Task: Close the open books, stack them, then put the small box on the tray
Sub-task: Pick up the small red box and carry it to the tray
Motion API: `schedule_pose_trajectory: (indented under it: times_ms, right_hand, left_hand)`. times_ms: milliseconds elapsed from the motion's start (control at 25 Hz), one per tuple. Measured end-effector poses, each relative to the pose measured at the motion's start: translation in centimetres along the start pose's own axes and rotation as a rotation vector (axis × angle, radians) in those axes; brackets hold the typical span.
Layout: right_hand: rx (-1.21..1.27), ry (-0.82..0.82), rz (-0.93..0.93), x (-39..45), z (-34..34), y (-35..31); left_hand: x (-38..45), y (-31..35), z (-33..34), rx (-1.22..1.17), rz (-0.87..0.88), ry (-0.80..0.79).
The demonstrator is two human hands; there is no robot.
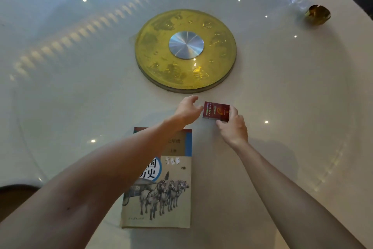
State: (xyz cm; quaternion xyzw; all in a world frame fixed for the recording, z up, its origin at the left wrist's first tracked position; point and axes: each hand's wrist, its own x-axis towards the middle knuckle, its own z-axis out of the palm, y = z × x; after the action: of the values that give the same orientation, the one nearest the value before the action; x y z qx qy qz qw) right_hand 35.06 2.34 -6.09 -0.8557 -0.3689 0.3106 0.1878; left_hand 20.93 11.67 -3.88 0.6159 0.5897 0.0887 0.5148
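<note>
1. The small red box point(216, 111) is gripped by the right hand point(232, 125): thumb on its near edge, fingers along its right side. Printed face is turned up, long axis running left-right, slightly skewed.
2. Whether the box is lifted or resting on the table cannot be told.
3. The left hand point(186, 110) is held loose, with fingers curled and spread and nothing grasped; its fingertips are just beside the box's left edge, contact unclear.
4. Both forearms are extended from the near edge toward the far side; the left forearm is crossed over the books.
5. The closed books point(171, 192) are stacked near, left of the box, long axis near-far, horse-and-chariot cover on top.
6. The round gold tray point(161, 51) with a silver centre disc is seen just far of the hands, on the white table point(282, 87).
7. A small gold object point(317, 14) is seen at far right.
</note>
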Motion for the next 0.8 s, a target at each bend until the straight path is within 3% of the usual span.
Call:
schedule_pose_trajectory:
  times_ms: [320,600,800]
  right_hand:
    - [0.112,-0.024,0.021,-0.1,-0.3,0.4]
    - [0.317,0.015,-0.01,-4.6,-0.9,-4.6]
    - [0.309,-0.096,-0.12,-11.4,2.2,-10.4]
  left_hand:
    - [0.0,0.1,2.4,-0.065,-0.021,0.074]
    - [-5.8,-1.3,-3.3,-0.232,-0.005,0.199]
    - [-13.0,-6.7,-10.0,-0.391,-0.055,0.343]
